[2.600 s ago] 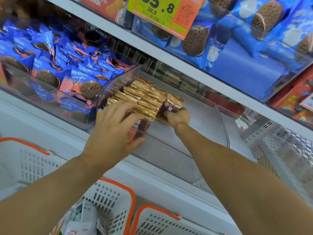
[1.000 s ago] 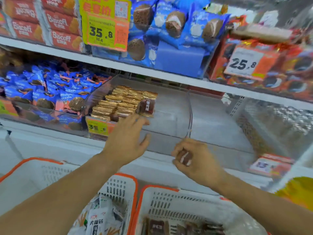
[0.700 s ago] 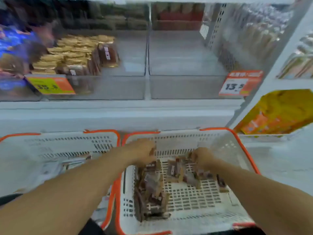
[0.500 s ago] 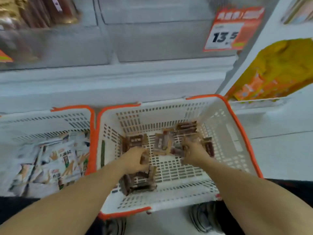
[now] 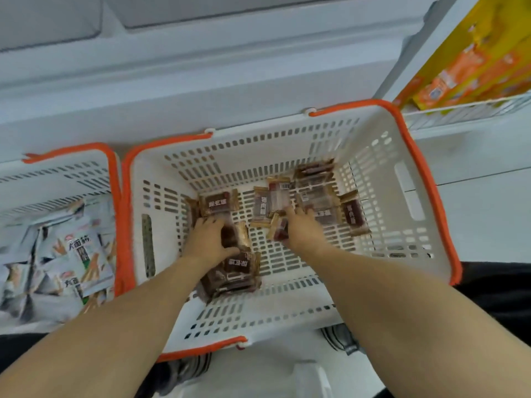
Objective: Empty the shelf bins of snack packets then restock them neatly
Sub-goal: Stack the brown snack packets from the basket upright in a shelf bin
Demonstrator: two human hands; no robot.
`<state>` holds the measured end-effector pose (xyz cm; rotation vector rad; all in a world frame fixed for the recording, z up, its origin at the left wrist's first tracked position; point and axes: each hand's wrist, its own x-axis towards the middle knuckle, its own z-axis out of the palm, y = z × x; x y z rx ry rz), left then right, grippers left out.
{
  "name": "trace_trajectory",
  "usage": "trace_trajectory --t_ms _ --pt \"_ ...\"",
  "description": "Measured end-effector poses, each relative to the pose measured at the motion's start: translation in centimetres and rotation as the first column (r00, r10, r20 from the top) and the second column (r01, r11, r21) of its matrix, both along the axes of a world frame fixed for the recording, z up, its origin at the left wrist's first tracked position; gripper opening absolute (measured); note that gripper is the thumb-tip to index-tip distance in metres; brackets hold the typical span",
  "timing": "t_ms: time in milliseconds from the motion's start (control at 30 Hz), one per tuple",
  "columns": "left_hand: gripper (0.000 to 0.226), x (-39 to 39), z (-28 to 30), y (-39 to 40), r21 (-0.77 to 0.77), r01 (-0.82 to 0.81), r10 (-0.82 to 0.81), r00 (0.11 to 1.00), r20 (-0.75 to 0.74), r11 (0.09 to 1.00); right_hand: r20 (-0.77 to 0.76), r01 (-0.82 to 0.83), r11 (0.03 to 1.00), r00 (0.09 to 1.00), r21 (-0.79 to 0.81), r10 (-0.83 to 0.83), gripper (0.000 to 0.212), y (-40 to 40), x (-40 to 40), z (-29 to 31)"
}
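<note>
Two white, orange-rimmed baskets sit side by side on the floor: the right basket [image 5: 382, 179] holds roughly a dozen brown snack packets [image 5: 321, 196], scattered from 9 to 2 o'clock across its bottom. The left hand [image 5: 208, 239] has its fingers curled round one brown packet [image 5: 231, 235], while the right hand [image 5: 300, 229] pinches another [image 5: 280, 228] just beside it. The left basket [image 5: 86, 170], at 9 o'clock, holds a pile of pale packets [image 5: 71, 254], too overlapped to count.

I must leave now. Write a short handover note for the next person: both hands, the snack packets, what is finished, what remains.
Left hand: grips a brown packet in the right basket.
Right hand: pinches another brown packet.
Done: nothing confirmed; the shelf bins are mostly out of view.
Left: loose brown packets lie on the basket floor, and white packets fill the left basket; all need restocking.
</note>
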<state>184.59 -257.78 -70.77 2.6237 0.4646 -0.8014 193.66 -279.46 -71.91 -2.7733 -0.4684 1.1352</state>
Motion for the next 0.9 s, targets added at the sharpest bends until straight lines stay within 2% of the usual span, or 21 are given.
trace_trajectory --t_ms 67,100,167,200,267,367,433,533,600,700,833,900 --pt "0.064 0.2 0.7 -0.5 -0.214 -0.187 0.193 0.981 0.006 0.959 -0.020 -0.007 1.000 1.000 0.027 0.007 0.094 0.5 -1.4 -0.1" --pt "0.053 0.4 1.4 -0.8 -0.305 -0.273 0.283 0.959 -0.009 0.912 -0.053 0.030 0.998 0.998 0.055 -0.027 0.090 0.7 -2.0 -0.1" --pt "0.037 1.0 2.5 -1.0 -0.429 -0.425 0.435 0.897 -0.080 0.797 -0.157 0.187 0.974 0.973 0.129 -0.167 0.068 1.0 -2.5 -0.1" --pt "0.039 1.1 2.7 -0.8 -0.462 -0.495 0.498 0.858 -0.124 0.736 -0.231 0.289 0.944 0.940 0.157 -0.250 0.056 1.2 -2.2 0.0" --pt "0.047 1.4 3.6 -0.6 -0.500 -0.585 0.585 0.791 -0.178 0.639 -0.405 0.515 0.837 0.816 0.185 -0.412 0.033 1.5 -1.1 0.8" --pt "0.043 1.6 4.7 -0.7 -0.608 -0.668 0.696 0.674 -0.249 0.430 -0.624 0.792 0.566 0.565 0.229 -0.540 0.027 1.9 0.4 2.7" --pt "0.039 1.5 5.3 -1.1 -0.642 -0.686 0.732 0.623 -0.276 0.342 -0.677 0.835 0.472 0.522 0.283 -0.518 0.023 2.7 0.8 4.3" --pt "0.049 1.4 5.9 -1.5 -0.678 -0.655 0.699 0.655 -0.287 0.334 -0.655 0.802 0.441 0.590 0.403 -0.473 0.028 4.5 0.7 5.1" --pt "0.059 1.6 6.5 -1.5 -0.701 -0.666 0.691 0.633 -0.349 0.256 -0.674 0.781 0.440 0.613 0.443 -0.412 0.029 5.5 0.3 5.9" --pt "0.057 1.9 7.1 -1.6 -0.744 -0.656 0.692 0.596 -0.407 0.127 -0.672 0.720 0.504 0.669 0.477 -0.318 0.033 5.8 -0.3 6.5" --pt "0.065 1.6 6.3 -1.7 -0.750 -0.662 0.663 0.562 -0.494 0.003 -0.468 0.573 0.612 0.813 0.545 -0.345 0.030 5.4 -0.2 6.2" --pt "0.068 1.6 6.3 -2.0 -0.751 -0.660 0.637 0.567 -0.522 -0.028 -0.422 0.600 0.597 0.799 0.532 -0.427 0.039 5.2 0.0 6.0"
